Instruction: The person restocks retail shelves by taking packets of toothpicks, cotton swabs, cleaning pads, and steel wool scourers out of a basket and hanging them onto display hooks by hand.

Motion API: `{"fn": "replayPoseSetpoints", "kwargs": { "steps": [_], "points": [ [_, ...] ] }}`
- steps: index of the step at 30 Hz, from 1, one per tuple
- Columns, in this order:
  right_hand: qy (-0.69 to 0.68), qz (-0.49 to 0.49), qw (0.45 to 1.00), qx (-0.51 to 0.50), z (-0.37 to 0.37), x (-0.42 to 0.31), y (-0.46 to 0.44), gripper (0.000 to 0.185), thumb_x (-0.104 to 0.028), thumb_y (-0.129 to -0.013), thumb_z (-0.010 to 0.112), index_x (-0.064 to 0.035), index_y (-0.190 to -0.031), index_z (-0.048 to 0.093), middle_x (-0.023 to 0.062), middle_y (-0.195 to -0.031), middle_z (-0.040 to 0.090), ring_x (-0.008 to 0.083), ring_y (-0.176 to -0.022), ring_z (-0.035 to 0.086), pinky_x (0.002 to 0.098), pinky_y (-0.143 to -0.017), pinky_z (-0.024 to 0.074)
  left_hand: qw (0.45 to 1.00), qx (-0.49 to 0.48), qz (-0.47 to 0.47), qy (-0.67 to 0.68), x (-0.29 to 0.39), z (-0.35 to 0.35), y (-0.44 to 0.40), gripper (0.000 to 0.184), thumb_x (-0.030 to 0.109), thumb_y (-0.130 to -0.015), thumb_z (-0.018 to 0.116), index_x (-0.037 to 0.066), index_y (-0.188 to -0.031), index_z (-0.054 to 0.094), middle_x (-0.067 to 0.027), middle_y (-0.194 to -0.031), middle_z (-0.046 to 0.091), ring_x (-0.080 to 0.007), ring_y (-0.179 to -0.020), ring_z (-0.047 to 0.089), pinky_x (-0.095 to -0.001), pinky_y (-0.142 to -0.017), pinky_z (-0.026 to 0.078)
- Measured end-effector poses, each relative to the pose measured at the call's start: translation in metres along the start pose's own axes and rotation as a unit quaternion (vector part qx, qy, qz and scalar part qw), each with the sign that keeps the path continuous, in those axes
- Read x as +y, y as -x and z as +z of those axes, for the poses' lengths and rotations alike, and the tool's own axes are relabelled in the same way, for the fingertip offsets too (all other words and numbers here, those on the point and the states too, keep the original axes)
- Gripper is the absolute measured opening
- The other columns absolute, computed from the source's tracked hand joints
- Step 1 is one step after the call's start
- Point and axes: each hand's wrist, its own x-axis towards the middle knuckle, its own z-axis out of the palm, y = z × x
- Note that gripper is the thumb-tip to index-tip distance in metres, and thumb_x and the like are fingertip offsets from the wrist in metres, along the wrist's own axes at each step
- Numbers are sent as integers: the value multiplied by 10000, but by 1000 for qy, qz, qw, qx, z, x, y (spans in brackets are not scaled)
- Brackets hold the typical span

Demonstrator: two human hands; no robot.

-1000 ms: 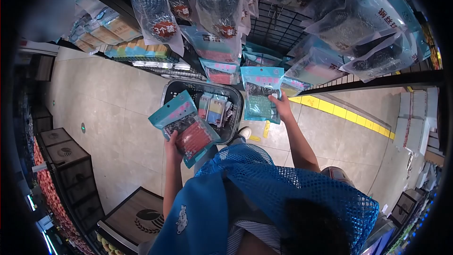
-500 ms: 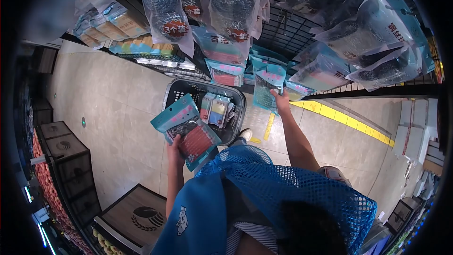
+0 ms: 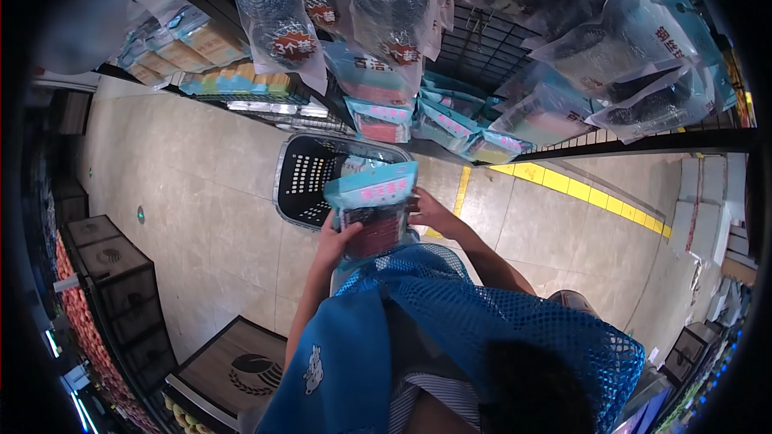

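A pale tiled floor [image 3: 201, 153] spread beneath a store aisle, bordered on the far side by a black wire rack [image 3: 474, 40]. Blue mesh fabric [image 3: 523, 313] draped across the person in the near foreground, right of a wood-look box [image 3: 221, 366] printed with a leaf emblem. A dark perforated basket [image 3: 279, 181] sat on the floor, between the rack and the person. Clear packs of coiled metal scourers [image 3: 390, 0] hung from the rack, above smaller teal-topped packs. In the middle of the scene, a teal-and-red scourer pack [image 3: 376, 221] was held tilted over the basket's near right part. The left hand [image 3: 334, 244] was clamped on the pack's left side, thumb across the front. The right hand [image 3: 433, 215] met its right edge, fingertips partly hidden; whether it gripped could not be told.
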Motion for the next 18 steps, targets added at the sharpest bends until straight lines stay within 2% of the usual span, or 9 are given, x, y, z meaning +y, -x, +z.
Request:
{"fn": "replayPoseSetpoints", "kwargs": {
  "steps": [3,5,6,7,9,10,11,13,18],
  "points": [
    [30,11,999,42,-3,9,-2,508,-69,-692,564,-55,-1131,308,64,-1027,446,149,-907,453,276,-753,378,998,-38,-13,-53,-12,16,-12,482,94,-670,601,25,-1090,376,-54,-959,488,-125,-853,466,-241,-747,371],
    [11,14,997,74,-13,8,-2,469,-84,-694,568,-47,-1105,345,56,-989,474,144,-884,467,270,-736,387,967,-11,169,-189,-21,17,-20,511,116,-682,594,18,-1119,348,-74,-999,471,-141,-916,441,-252,-793,342],
    [-30,14,991,130,-21,6,0,421,-99,-691,579,-30,-1060,387,50,-948,497,135,-859,471,260,-738,378,984,-5,107,-140,-23,16,-15,457,127,-714,559,7,-1107,359,-91,-1032,456,-154,-966,416,-255,-826,314],
    [-72,14,980,185,-30,4,2,377,-113,-688,589,-13,-1015,429,43,-907,519,125,-834,474,249,-739,368,984,-2,107,-139,-22,12,-11,457,127,-714,559,7,-1107,359,-91,-1032,456,-154,-966,416,-255,-826,314],
    [-46,-22,965,257,-46,10,0,323,-98,-703,566,-18,-994,450,33,-903,522,116,-827,473,249,-735,368,993,-26,-42,-110,-19,-3,-3,378,89,-753,489,40,-1106,366,-66,-1038,449,-146,-959,411,-272,-840,300],
    [-12,-39,964,263,-58,14,-1,319,-79,-708,554,-29,-1004,445,24,-907,520,113,-823,471,248,-726,369,990,-21,-28,-137,-28,-14,0,338,169,-779,458,52,-1088,389,-55,-1016,467,-141,-932,431,-284,-813,311],
    [24,-102,962,252,-65,9,-1,311,-60,-704,553,-35,-995,450,25,-906,521,111,-817,471,246,-722,371,990,-20,-28,-136,-29,-21,6,338,169,-779,458,52,-1088,389,-55,-1016,467,-141,-932,431,-284,-813,311],
    [10,-84,947,311,-79,4,-3,295,-44,-705,544,-36,-985,453,37,-903,522,115,-811,473,247,-721,371,987,-1,-81,-142,-29,-31,18,333,222,-783,444,62,-1072,407,-51,-996,486,-145,-913,448,-289,-783,316],
    [15,-78,942,327,-104,-7,-11,255,-42,-721,519,-34,-969,461,51,-902,524,127,-804,479,251,-718,374,971,77,-169,-149,-55,-59,37,295,182,-783,446,-10,-1007,441,-80,-926,501,-151,-852,463,-250,-746,366]
  ]
}}
